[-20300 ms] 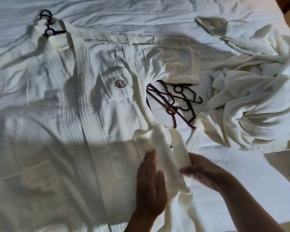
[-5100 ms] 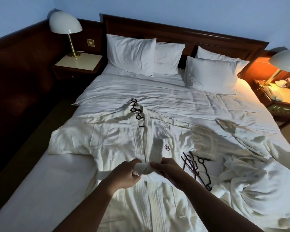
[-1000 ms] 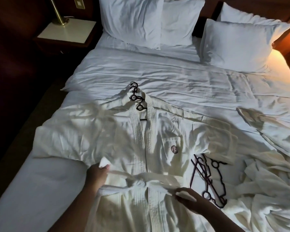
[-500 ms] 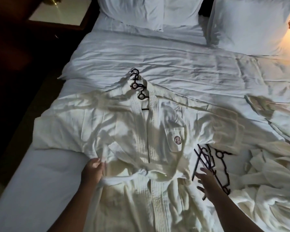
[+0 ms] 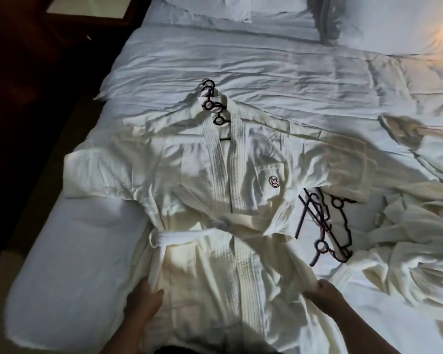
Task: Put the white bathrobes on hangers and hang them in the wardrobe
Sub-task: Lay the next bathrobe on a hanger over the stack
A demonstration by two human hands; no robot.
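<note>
A white waffle-cotton bathrobe (image 5: 215,200) lies flat on the white-sheeted bed (image 5: 266,62), belt knotted, a dark plastic hanger (image 5: 212,106) at its far collar; both hands grip its near skirt edges (left hand (image 5: 145,300), right hand (image 5: 322,293)); spare dark hangers (image 5: 325,226) lie just right.

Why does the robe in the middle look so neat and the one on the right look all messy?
The middle robe lies flat and spread out; the right robe is crumpled in a heap. The middle robe has a hanger in its collar and its belt tied; the right robe shows neither. Both hands grip the middle robe only. Both robes are white and on the bed.
</note>
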